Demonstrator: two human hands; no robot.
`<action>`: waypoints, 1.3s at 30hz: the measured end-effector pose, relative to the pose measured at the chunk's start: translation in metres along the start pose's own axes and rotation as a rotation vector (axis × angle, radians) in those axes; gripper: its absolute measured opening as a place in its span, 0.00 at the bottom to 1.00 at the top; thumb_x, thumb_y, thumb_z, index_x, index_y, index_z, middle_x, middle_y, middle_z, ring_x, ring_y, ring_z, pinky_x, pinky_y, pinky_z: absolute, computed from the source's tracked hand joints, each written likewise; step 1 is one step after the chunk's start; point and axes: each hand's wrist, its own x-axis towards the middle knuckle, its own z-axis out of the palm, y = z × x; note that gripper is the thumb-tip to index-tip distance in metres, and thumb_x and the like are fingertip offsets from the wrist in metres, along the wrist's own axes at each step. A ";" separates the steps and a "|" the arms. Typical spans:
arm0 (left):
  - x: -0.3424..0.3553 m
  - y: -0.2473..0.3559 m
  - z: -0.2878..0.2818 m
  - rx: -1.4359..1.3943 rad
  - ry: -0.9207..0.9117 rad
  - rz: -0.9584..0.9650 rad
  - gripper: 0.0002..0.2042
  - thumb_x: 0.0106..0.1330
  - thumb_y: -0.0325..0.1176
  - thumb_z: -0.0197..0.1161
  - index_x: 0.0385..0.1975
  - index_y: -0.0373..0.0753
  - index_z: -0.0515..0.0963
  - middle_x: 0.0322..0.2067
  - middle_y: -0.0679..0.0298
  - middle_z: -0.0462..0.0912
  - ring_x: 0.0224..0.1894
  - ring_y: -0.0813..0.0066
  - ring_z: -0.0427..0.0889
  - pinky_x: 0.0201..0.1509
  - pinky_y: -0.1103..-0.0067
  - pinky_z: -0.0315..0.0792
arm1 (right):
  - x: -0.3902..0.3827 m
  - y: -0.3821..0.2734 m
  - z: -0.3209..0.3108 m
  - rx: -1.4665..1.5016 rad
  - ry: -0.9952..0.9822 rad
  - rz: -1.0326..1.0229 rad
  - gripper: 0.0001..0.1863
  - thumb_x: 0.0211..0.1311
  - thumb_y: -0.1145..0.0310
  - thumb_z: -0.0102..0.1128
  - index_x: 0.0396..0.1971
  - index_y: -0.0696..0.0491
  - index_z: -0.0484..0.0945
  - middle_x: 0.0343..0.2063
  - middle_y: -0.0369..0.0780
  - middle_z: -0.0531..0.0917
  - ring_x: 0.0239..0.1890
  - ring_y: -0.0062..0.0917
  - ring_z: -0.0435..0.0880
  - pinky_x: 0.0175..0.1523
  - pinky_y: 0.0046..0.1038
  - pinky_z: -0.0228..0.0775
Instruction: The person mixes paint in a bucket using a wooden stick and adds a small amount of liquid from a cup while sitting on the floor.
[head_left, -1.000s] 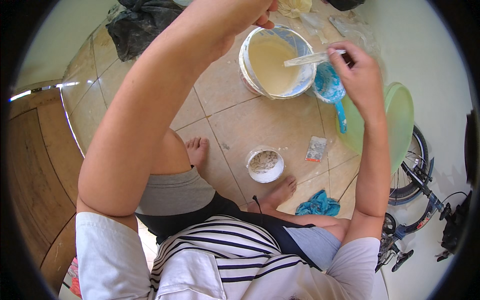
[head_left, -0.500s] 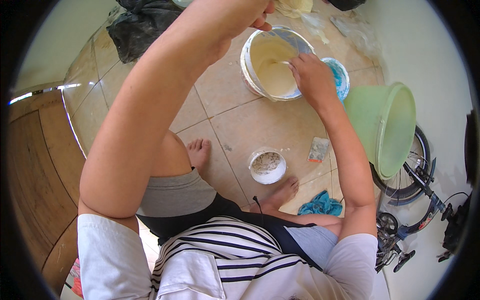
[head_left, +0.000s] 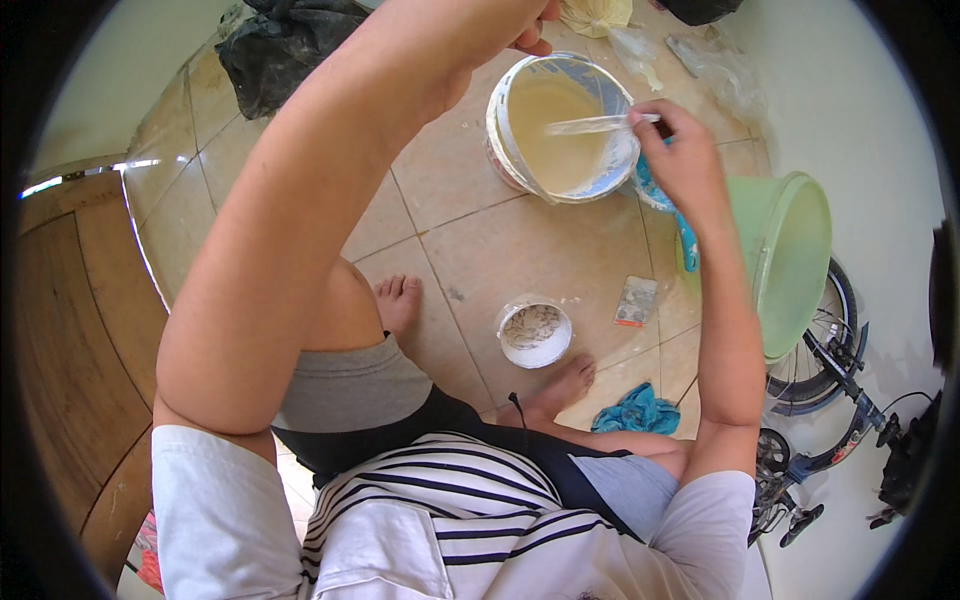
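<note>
My right hand pinches one end of a pale, flat stirring stick. Its other end reaches over the cream liquid in a white bucket; whether the tip is dipped in, I cannot tell. My left hand is raised at the top edge, mostly cut off by the frame. Its visible fingers are curled, and whatever they hold is out of sight. Partly behind my right hand lies a blue-handled tool, near a blue, white-smeared container.
By my feet stand a small white tub with greyish contents, a flat packet and a blue cloth. A green tub leans at right before a bicycle. Black plastic lies far left; a wooden door stands left.
My right hand has moved right and drawn the stick partly up from the liquid, so more of it shows. The blue handle has come into view. My left arm has barely shifted.
</note>
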 end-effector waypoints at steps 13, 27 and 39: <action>-0.004 0.004 0.009 0.040 0.001 0.007 0.12 0.74 0.37 0.50 0.39 0.32 0.72 0.30 0.63 0.72 0.29 0.75 0.71 0.43 0.75 0.74 | -0.022 -0.047 -0.081 -0.062 0.064 -0.250 0.09 0.64 0.69 0.64 0.41 0.55 0.84 0.32 0.35 0.82 0.27 0.17 0.72 0.33 0.21 0.64; -0.010 0.005 0.012 0.031 -0.029 0.048 0.12 0.74 0.36 0.50 0.39 0.32 0.72 0.31 0.63 0.72 0.32 0.74 0.71 0.43 0.75 0.73 | -0.031 -0.044 -0.081 -0.002 0.068 -0.263 0.08 0.63 0.73 0.63 0.41 0.56 0.84 0.30 0.35 0.82 0.23 0.15 0.68 0.29 0.20 0.60; -0.010 0.022 0.019 0.109 0.069 -0.117 0.13 0.74 0.37 0.51 0.40 0.31 0.72 0.32 0.61 0.72 0.34 0.73 0.72 0.44 0.75 0.72 | -0.033 -0.050 -0.080 -0.055 0.034 -0.386 0.10 0.60 0.78 0.63 0.42 0.56 0.84 0.34 0.38 0.82 0.30 0.23 0.76 0.33 0.23 0.66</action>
